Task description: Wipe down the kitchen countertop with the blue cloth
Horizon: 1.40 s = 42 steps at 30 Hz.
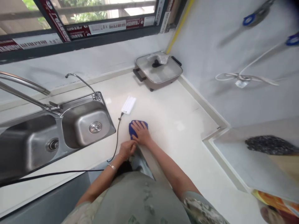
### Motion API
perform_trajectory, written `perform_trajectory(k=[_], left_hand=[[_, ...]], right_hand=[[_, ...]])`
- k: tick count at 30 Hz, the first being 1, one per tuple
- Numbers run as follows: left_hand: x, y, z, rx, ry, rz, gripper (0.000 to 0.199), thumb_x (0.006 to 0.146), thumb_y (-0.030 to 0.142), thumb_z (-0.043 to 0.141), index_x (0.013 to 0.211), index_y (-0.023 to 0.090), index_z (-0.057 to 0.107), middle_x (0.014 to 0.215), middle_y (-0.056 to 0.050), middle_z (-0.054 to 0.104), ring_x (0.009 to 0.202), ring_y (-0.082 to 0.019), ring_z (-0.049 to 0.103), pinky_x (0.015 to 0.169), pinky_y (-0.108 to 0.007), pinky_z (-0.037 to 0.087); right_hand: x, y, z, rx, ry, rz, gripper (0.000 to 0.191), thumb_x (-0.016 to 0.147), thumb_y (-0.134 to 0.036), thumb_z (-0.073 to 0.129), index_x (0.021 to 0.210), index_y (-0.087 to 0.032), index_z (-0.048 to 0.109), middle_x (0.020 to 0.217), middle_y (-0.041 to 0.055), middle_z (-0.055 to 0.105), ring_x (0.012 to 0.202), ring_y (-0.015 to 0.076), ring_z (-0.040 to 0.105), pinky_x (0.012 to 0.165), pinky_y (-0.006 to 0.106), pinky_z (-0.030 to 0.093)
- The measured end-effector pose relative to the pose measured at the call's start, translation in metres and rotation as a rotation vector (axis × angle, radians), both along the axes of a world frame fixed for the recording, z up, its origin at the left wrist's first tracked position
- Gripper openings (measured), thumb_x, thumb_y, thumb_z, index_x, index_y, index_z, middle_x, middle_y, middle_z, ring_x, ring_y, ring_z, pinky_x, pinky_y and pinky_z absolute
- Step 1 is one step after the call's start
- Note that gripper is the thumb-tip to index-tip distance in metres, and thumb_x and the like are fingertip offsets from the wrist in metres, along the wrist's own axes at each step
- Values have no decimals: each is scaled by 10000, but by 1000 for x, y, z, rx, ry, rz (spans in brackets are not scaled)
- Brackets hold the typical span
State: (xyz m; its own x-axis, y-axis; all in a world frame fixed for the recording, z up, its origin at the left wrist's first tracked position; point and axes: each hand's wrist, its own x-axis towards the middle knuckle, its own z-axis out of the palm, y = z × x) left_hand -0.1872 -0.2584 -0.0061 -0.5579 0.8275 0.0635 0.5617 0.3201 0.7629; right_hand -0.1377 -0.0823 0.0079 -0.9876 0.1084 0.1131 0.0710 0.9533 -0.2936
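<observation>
A folded blue cloth (131,130) lies on the white countertop (173,109), near its front edge. My right hand (141,132) rests flat on the cloth with its fingers spread. Just left of it and closer to my body, my left hand (127,148) is closed at the counter's edge, its fingertips by the cloth's lower corner; what it pinches, if anything, is too small to make out. Beyond the cloth, a white power bank (128,105) lies with a black cable plugged into its near end.
On the left is a double steel sink (79,124) with a faucet (25,90). An electric pan (161,70) with a glass lid stands in the back corner. A black cable (63,172) crosses the front left. A bundled white cord (247,77) hangs at the right wall.
</observation>
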Motion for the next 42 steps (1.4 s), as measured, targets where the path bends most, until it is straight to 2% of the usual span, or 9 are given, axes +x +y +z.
perform_trajectory(k=[5,10,13,18,24,30,33,36,42], left_hand=[[13,-10,12,3,14,136,346,928,227,392,972,184,732,638,6,636,523,-114,504,600,-232,413],[41,-1,24,17,-83,191,351,926,271,396,1000,177,726,610,23,600,492,-109,469,557,-229,382],[67,10,32,23,-167,95,358,945,296,390,1044,175,712,684,11,651,544,-109,529,592,-225,423],[120,35,42,-33,-185,-262,339,976,285,397,1150,204,677,907,-29,745,756,-131,663,743,-255,522],[188,88,26,159,-14,-550,410,960,241,414,1334,185,574,1329,-132,647,1248,-217,591,1113,-424,479],[221,112,6,129,370,-799,555,990,366,432,1489,123,459,1526,-193,477,1461,-333,385,1220,-545,318],[221,110,2,139,582,-879,749,961,569,473,1558,129,366,1624,-248,285,1507,-459,234,1208,-652,222],[212,119,-3,148,659,-914,831,919,654,504,1592,206,310,1647,-243,223,1500,-478,241,1185,-683,212],[145,154,0,53,625,-868,724,898,523,636,1550,338,383,1643,-168,293,1511,-422,266,1194,-686,201]], right_hand=[[81,-20,-3,-20,34,-53,649,954,-369,504,1548,-127,405,1657,106,308,1541,281,223,1265,514,104],[173,-34,-7,-3,40,-169,674,936,-357,521,1557,-130,391,1659,109,302,1545,287,217,1266,518,115],[223,-39,-12,19,56,-248,681,921,-346,533,1553,-134,400,1647,118,328,1540,297,227,1259,536,140],[288,-28,-22,87,117,-514,646,947,-321,500,1548,-111,395,1620,154,373,1520,318,272,1236,562,186],[311,-19,-25,36,218,-698,645,993,-400,452,1570,-138,330,1608,170,387,1515,324,290,1213,601,231],[354,-63,-35,-77,496,-967,563,1022,-411,399,1538,-185,387,1593,163,403,1512,362,290,1161,687,284],[384,-91,-43,-126,580,-1102,469,1029,-400,399,1419,-176,534,1516,168,496,1465,360,375,1136,641,357],[393,-108,-44,-186,607,-1188,433,1027,-424,415,1305,-159,614,1448,184,556,1404,360,454,1128,625,369],[340,-96,-35,-187,599,-1119,322,1026,-270,413,1219,-187,657,1326,141,659,1232,281,618,1018,505,506]])
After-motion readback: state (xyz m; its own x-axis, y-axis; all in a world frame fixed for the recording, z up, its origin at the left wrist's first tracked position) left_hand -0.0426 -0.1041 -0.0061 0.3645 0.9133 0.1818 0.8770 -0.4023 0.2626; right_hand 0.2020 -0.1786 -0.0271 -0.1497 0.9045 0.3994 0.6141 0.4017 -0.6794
